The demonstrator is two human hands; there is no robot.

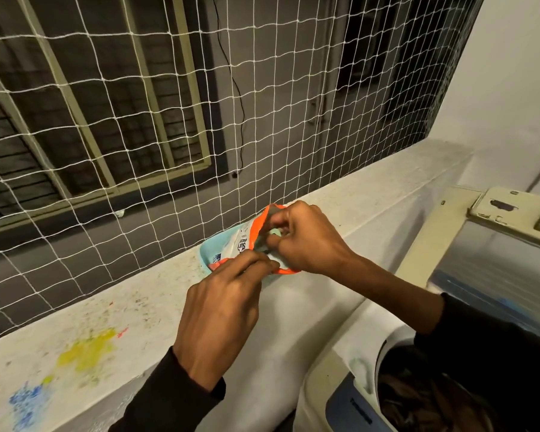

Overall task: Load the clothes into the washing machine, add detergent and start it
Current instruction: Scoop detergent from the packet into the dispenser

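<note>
Detergent pouch: white and light blue with an orange rim, standing on the ledge just beside the net, its mouth held apart. Left hand: fingers curled, pinching the near orange edge. Right hand: thumb and fingers pinching the far edge at the top. Washing machine: at lower right, lid raised, dark clothes visible in the drum. Step, as judged: opening the pouch to take out detergent. Risks: pulling the edges unevenly could tip the pouch and spill powder over the ledge; a slipped pinch could drop it toward the net.
</note>
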